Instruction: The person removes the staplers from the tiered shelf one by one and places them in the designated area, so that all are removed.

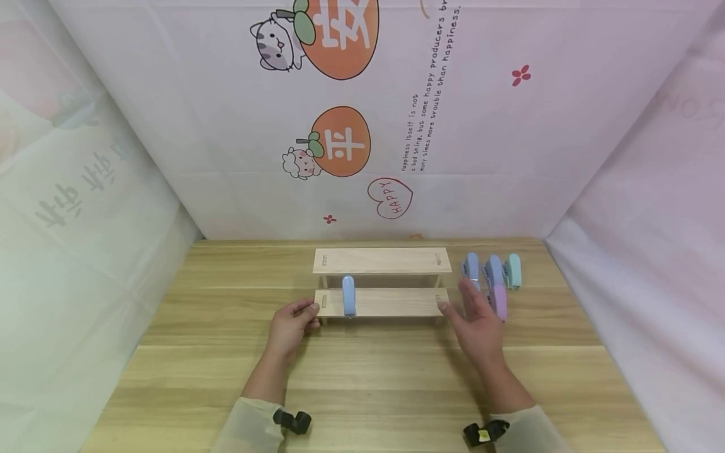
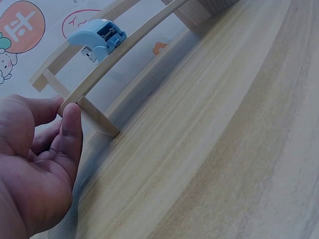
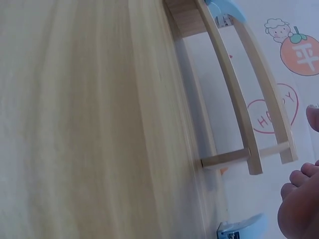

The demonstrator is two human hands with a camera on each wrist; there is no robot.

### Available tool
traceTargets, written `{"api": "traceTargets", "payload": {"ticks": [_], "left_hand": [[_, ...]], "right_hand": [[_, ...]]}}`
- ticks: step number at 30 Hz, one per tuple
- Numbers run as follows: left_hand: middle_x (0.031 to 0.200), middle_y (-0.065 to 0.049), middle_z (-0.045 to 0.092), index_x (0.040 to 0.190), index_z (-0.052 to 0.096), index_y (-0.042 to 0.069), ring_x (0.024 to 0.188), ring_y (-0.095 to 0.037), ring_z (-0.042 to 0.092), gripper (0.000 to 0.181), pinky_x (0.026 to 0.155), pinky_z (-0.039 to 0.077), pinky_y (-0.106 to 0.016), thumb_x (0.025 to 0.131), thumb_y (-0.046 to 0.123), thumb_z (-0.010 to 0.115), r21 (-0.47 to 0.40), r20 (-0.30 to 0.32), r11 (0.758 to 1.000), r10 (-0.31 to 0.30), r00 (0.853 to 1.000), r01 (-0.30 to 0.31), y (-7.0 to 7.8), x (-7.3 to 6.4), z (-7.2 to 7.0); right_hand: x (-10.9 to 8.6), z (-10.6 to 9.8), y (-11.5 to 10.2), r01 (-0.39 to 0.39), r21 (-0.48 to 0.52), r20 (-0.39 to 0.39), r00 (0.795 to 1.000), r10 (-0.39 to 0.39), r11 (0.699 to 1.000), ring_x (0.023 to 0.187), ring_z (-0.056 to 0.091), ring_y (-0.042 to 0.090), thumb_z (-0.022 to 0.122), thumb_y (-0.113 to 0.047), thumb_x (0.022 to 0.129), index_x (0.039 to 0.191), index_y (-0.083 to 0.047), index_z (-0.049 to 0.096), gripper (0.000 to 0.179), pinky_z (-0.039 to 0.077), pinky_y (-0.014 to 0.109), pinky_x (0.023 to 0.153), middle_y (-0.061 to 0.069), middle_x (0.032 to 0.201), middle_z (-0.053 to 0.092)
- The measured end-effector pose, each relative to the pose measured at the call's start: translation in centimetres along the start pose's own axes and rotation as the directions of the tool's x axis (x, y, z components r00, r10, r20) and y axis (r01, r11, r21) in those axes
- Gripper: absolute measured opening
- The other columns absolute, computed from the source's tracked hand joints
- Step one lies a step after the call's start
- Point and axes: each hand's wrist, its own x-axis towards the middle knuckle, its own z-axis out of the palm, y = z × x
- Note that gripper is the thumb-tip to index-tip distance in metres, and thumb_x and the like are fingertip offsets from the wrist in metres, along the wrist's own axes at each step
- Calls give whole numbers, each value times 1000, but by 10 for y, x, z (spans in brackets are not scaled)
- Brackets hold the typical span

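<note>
A two-step wooden shelf stands on the table, with its front plank (image 1: 396, 302) lower than its rear plank (image 1: 382, 260). On the left part of the front plank sits a light blue mini stapler (image 1: 348, 296). My left hand (image 1: 290, 326) pinches that plank's left end between thumb and fingers. By the right end, my right hand (image 1: 479, 327) has its fingers loosely extended and holds nothing. Its fingers partly cover a blue stapler (image 1: 471, 265). Close by lie another blue stapler (image 1: 494, 269), a pink-purple stapler (image 1: 499, 301) and a teal stapler (image 1: 513, 270).
The wood-grain table (image 1: 368, 384) reaches back to a printed white cloth (image 1: 464, 201). More white cloth hangs at the left (image 1: 85, 264) and right (image 1: 634, 251) sides. Black wrist cameras sit on both sleeves.
</note>
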Motion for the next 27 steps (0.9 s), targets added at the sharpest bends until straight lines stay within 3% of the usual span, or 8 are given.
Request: {"api": "traceTargets", "payload": {"ticks": [13, 22, 27], "left_hand": [[112, -18, 71, 129, 66, -4, 84, -21, 71, 39, 78, 65, -30, 98, 18, 75, 2, -3, 1000, 3, 1000, -3, -1, 0, 0], [110, -18, 71, 129, 66, -5, 84, -21, 71, 40, 77, 65, -30, 98, 18, 76, 10, -6, 1000, 2, 1000, -2, 0, 0, 0], [110, -17, 71, 129, 67, -2, 85, -22, 71, 38, 77, 65, -30, 98, 18, 75, 4, -2, 1000, -7, 1000, 7, 1, -2, 1]], "right_hand": [[-8, 18, -6, -16, -3, 35, 999, 16, 1000, 149, 38, 20, 87, -17, 86, 152, -10, 50, 76, 34, 15, 117, 5, 159, 46], [-12, 32, -8, 62, 6, 69, 996, -63, 998, 148, 40, 23, 87, -14, 86, 152, -9, 49, 76, 34, 16, 117, 8, 159, 46], [-15, 41, -5, 123, 68, 67, 990, -127, 990, 149, 40, 25, 86, -4, 85, 150, -5, 52, 73, 35, 19, 118, 13, 157, 47]]}}
